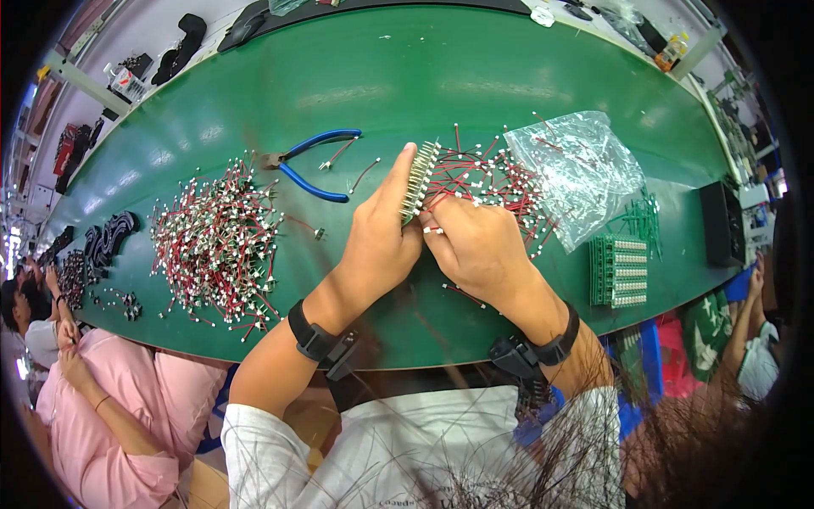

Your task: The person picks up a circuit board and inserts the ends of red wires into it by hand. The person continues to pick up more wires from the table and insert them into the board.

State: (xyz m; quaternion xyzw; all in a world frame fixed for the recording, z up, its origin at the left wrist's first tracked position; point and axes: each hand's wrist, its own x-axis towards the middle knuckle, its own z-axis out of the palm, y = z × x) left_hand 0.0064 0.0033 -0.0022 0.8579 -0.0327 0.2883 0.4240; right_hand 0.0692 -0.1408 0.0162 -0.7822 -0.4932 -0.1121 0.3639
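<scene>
Upright in my left hand (379,233) is a green circuit board panel (419,180) with a row of small parts along it, gripped between thumb and fingers. My right hand (483,246) is closed beside the panel's lower end, its fingertips pinching a short wire lead (433,230) with a white connector. Part of that lead is hidden by the fingers. Just beyond my right hand lie loose red and black wire leads (487,174) with white connectors. A blue-handled pair of cutting pliers (318,138) rests open beyond my left hand.
To the left is a big heap of wired small boards (216,242). A clear plastic bag (581,170) lies at the right, beyond a stack of green board panels (617,271) and green offcut strips (643,216). A black box (721,222) stands at the right edge. Co-workers sit on both sides.
</scene>
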